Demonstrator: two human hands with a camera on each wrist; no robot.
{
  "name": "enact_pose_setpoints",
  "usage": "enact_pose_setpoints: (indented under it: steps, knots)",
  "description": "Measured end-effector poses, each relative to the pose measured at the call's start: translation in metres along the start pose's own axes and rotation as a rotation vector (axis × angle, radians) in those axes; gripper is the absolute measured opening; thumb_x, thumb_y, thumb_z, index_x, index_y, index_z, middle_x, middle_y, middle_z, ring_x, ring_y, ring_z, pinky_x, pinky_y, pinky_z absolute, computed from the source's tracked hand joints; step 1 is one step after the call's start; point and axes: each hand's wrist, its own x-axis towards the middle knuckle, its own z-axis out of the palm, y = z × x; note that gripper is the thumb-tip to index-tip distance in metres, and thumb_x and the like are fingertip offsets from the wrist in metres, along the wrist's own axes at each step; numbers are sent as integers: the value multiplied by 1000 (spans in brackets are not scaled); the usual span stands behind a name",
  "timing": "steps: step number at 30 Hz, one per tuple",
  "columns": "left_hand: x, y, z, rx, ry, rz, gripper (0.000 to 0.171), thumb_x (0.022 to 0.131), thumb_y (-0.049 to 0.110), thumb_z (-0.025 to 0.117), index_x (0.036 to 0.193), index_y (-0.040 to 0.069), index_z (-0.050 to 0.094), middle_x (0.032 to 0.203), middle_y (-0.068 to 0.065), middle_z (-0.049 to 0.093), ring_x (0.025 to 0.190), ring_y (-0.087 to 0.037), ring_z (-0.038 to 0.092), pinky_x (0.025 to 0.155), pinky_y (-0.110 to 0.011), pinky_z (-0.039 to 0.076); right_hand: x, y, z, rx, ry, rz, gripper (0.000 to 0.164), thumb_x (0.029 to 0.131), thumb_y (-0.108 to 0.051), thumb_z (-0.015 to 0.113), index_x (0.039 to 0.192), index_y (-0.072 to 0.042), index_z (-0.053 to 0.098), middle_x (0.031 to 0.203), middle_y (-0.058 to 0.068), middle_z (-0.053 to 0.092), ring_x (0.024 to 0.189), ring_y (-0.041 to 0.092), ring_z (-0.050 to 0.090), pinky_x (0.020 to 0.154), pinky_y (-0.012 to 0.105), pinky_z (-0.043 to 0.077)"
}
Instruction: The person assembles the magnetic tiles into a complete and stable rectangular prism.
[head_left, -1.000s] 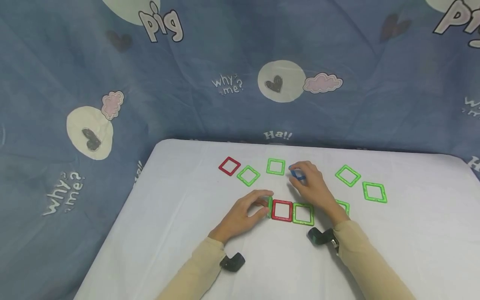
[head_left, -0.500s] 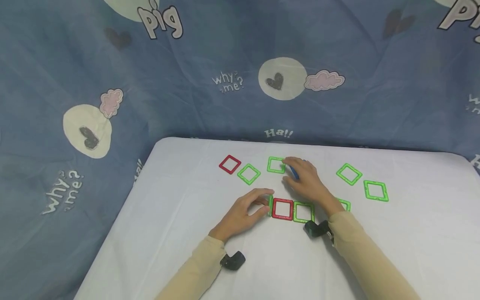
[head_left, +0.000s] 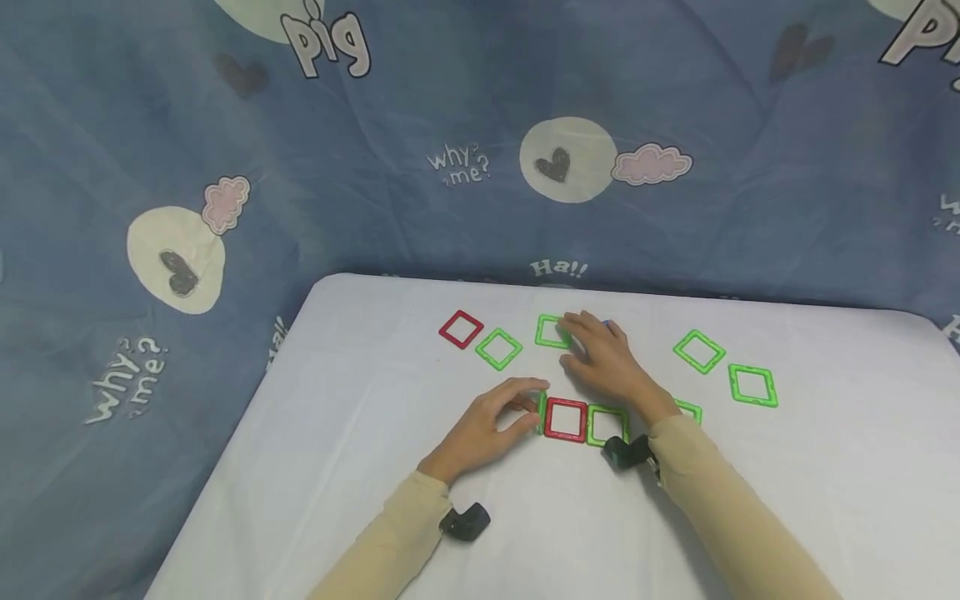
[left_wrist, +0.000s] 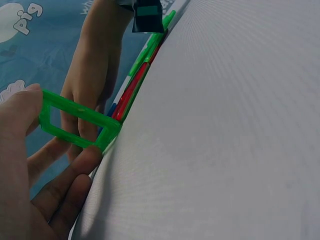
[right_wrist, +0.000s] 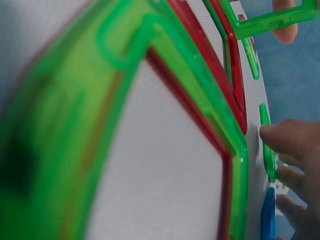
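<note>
My left hand (head_left: 480,429) pinches a green square magnetic tile (left_wrist: 82,109) between thumb and fingers, holding it on edge at the left end of a row. Flat in that row lie a red tile (head_left: 566,401) and a green tile (head_left: 607,409), side by side. Beyond the row, my right hand (head_left: 611,362) reaches out palm down with loosely bent fingers. Its fingertips are right at another flat green tile (head_left: 538,330) at the back. A blue tile (right_wrist: 268,215) lies beneath that hand, mostly hidden in the head view.
A red tile (head_left: 450,322) and a green tile (head_left: 487,339) lie at the back left. On the right are two green tiles, one turned (head_left: 686,340); another is partly behind the right forearm. Patterned blue fabric (head_left: 375,208) rises behind the white table (head_left: 300,467).
The right hand has moved a little left, from the blue tile to over the green tile at the back, covering most of the blue one. The left hand keeps its tile in place.
</note>
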Motion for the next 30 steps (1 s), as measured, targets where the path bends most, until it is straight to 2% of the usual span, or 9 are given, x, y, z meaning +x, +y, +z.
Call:
enact_pose_setpoints:
  steps: [5,13,30]
  knots:
    - [1,1,0,9,-5,-17,45,93,32,59,136,26,46,124,9,58,101,-1,60,96,-25,47,1,-1,0,-14,-8,-2,47,91,-24,60,134,-9,51,149,13,37,143,35,22,113,62,10]
    - [1,3,-1,6,-8,-34,45,93,31,59,136,29,46,125,12,57,101,-1,60,97,-26,47,3,2,2,-36,50,-20,34,89,-20,62,121,-10,60,143,13,44,137,32,34,112,60,17]
    - [-1,7,-2,17,-15,-45,46,93,29,59,137,29,45,121,8,60,101,-1,60,98,-27,46,1,-1,4,-26,84,-4,13,88,-18,65,99,-12,64,135,12,52,131,31,41,112,57,19]
